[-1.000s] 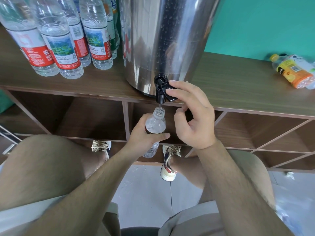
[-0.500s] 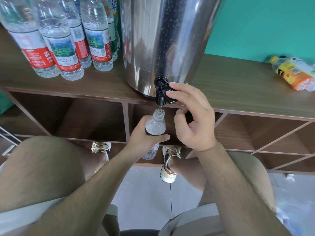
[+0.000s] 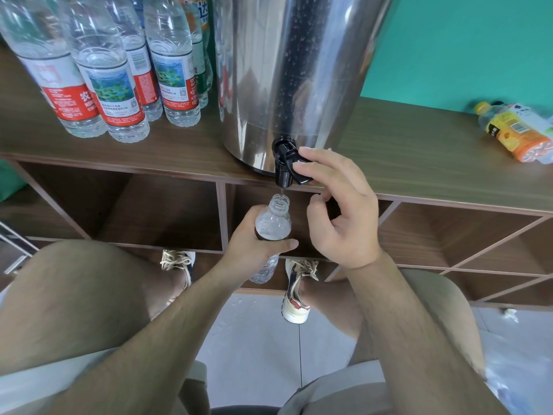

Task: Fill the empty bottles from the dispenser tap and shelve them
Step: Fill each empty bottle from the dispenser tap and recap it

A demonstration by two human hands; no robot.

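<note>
A steel dispenser (image 3: 287, 70) stands on the wooden shelf top (image 3: 404, 163), its black tap (image 3: 284, 166) hanging over the front edge. My left hand (image 3: 254, 250) grips a clear uncapped bottle (image 3: 273, 223) upright with its mouth right under the spout; a thin stream of water runs into it. The fingers of my right hand (image 3: 338, 205) are curled over the tap lever, index and middle fingertips pressing on it. The bottle's lower part shows below my left hand.
Several water bottles with red labels (image 3: 116, 85) stand on the shelf top left of the dispenser. An orange-labelled bottle (image 3: 514, 133) lies on its side at the far right. Open cubbies (image 3: 167, 214) run below the top. My knees and shoes are underneath.
Both hands have kept their hold while the bottle stays under the spout. The view has shifted only slightly.
</note>
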